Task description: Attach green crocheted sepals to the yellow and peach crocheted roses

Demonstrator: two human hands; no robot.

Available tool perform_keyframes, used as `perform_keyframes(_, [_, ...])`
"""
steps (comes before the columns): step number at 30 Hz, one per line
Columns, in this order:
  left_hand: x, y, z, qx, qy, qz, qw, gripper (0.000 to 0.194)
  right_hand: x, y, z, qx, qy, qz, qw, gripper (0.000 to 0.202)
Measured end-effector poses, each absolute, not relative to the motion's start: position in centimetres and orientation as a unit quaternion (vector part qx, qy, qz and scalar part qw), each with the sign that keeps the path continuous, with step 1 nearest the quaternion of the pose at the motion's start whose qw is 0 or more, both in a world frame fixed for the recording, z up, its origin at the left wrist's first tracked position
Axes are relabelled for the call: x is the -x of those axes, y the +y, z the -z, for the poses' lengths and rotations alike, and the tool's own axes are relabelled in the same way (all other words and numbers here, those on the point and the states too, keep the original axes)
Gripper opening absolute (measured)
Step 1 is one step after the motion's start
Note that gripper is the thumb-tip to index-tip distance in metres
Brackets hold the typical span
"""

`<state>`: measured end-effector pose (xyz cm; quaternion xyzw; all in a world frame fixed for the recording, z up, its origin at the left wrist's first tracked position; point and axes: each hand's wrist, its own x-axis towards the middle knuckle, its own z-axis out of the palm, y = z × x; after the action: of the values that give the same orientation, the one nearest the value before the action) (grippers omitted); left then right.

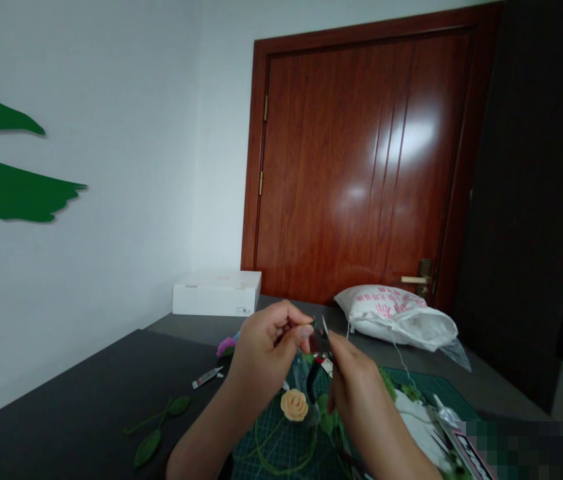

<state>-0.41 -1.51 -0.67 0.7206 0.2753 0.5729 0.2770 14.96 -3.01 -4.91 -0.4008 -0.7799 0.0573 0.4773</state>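
Observation:
Both hands are raised close together over the green cutting mat (424,382). My left hand (274,340) pinches a small dark piece between thumb and fingertips; what it is cannot be made out. My right hand (358,377) is wrapped round a dark-handled tool (312,381) with metal jaws, whose tip is right beside my left fingertips. Below them a cream rose (294,405) rests above the mat, with a thin green stem (281,472) curving near it. Green leaves (328,415) show next to my right hand, partly covered by it.
A white box (216,292) stands at the back left, a white sack (391,315) with red print at the back right. On the left are leaves on a stem (148,447), a small tube (206,378) and a purple flower (226,346). More tubes (445,411) lie right.

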Motion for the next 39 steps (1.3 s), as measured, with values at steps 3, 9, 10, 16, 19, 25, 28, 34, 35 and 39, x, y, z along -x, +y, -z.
perform_keyframes(3, [0.5, -1.5, 0.6, -0.713, 0.279, -0.567, 0.302, 0.008, -14.5, -3.6, 4.8, 0.367, -0.768, -0.238, 0.467, 0.038])
perform_keyframes(9, [0.5, -1.0, 0.5, -0.711, 0.308, -0.554, 0.306, 0.011, -14.5, -3.6, 5.0, 0.322, -0.711, -0.437, 0.448, 0.031])
perform_keyframes(10, [0.5, -0.8, 0.5, -0.708, 0.306, -0.553, 0.314, 0.012, -14.6, -3.4, 5.1, 0.330, -0.719, -0.406, 0.457, 0.030])
perform_keyframes(16, [0.3, -0.2, 0.7, -0.710, 0.276, -0.503, 0.409, 0.023, -14.2, -1.6, 6.7, 0.474, -0.720, -0.043, 0.505, 0.036])
perform_keyframes(19, [0.0, -0.4, 0.9, -0.686, 0.289, -0.512, 0.428, 0.023, -13.8, -1.7, 6.8, 0.479, -0.706, -0.024, 0.522, 0.038])
perform_keyframes(25, [0.3, -0.7, 0.7, -0.691, 0.265, -0.516, 0.430, 0.019, -14.7, -3.4, 4.8, 0.315, -0.700, -0.443, 0.463, 0.019])
perform_keyframes(28, [0.7, -0.6, 0.5, -0.705, 0.247, -0.508, 0.429, 0.017, -15.1, -3.6, 4.3, 0.248, -0.678, -0.547, 0.425, 0.019])
perform_keyframes(34, [0.5, -0.5, 0.6, -0.721, 0.223, -0.532, 0.384, 0.016, -15.0, -3.1, 5.0, 0.346, -0.745, -0.220, 0.526, 0.018])
perform_keyframes(35, [0.4, -0.5, 0.6, -0.721, 0.223, -0.540, 0.373, 0.014, -14.9, -3.0, 5.1, 0.359, -0.745, -0.162, 0.539, 0.021])
perform_keyframes(39, [0.3, -0.7, 0.7, -0.726, 0.223, -0.547, 0.352, 0.007, -14.5, -3.1, 5.4, 0.393, -0.743, -0.034, 0.540, 0.028])
